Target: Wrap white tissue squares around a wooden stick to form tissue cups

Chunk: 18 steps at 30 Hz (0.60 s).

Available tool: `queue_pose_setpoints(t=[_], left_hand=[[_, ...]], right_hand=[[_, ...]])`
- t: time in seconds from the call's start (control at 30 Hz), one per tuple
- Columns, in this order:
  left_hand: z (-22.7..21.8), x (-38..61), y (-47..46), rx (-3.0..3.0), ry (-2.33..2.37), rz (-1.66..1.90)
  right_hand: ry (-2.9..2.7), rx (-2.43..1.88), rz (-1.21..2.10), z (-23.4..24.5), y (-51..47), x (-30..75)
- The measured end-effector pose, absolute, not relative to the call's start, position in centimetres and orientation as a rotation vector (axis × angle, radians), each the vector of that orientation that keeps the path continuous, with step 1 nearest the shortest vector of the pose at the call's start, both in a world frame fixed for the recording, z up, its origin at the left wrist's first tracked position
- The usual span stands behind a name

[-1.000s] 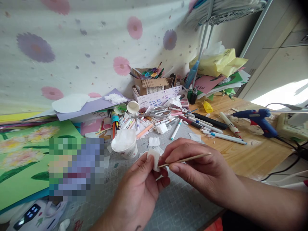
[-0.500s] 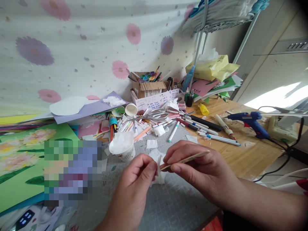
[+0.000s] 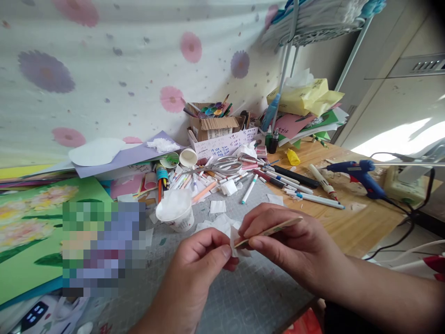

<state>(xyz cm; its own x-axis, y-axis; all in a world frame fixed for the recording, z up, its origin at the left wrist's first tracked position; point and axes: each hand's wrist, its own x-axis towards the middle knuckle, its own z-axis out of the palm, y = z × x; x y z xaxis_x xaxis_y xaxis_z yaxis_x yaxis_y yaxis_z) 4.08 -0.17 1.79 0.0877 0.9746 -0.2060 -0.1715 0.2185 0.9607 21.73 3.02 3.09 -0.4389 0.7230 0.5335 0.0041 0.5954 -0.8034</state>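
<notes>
My left hand (image 3: 200,264) pinches a small white paper scrap (image 3: 235,245) between thumb and fingers, low over the grey cutting mat (image 3: 243,292). My right hand (image 3: 288,246) is closed around a thin wooden stick (image 3: 269,230), whose near tip meets the scrap. More white paper bits (image 3: 217,224) lie on the mat just behind the hands. A white cup (image 3: 175,211) covered with tissue stands to the left of them.
Pens, markers and scissors (image 3: 227,163) litter the desk behind. A blue glue gun (image 3: 359,172) with its cord lies at the right. A cardboard box (image 3: 213,125), stacked coloured papers (image 3: 306,111) and a green flower picture (image 3: 31,227) ring the mat.
Both hands sank a little toward the mat. The left fingers turned the paper scrap from flat to folded against the stick's tip. The view shifted slightly.
</notes>
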Motion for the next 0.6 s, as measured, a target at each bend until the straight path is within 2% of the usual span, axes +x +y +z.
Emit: queue_pose_setpoints(t=[0.6], left_hand=[[1.46,3.97,-0.21,0.993,1.125,1.054]], right_hand=[[-1.814,-0.628,1.066,2.99,2.98,22.06]])
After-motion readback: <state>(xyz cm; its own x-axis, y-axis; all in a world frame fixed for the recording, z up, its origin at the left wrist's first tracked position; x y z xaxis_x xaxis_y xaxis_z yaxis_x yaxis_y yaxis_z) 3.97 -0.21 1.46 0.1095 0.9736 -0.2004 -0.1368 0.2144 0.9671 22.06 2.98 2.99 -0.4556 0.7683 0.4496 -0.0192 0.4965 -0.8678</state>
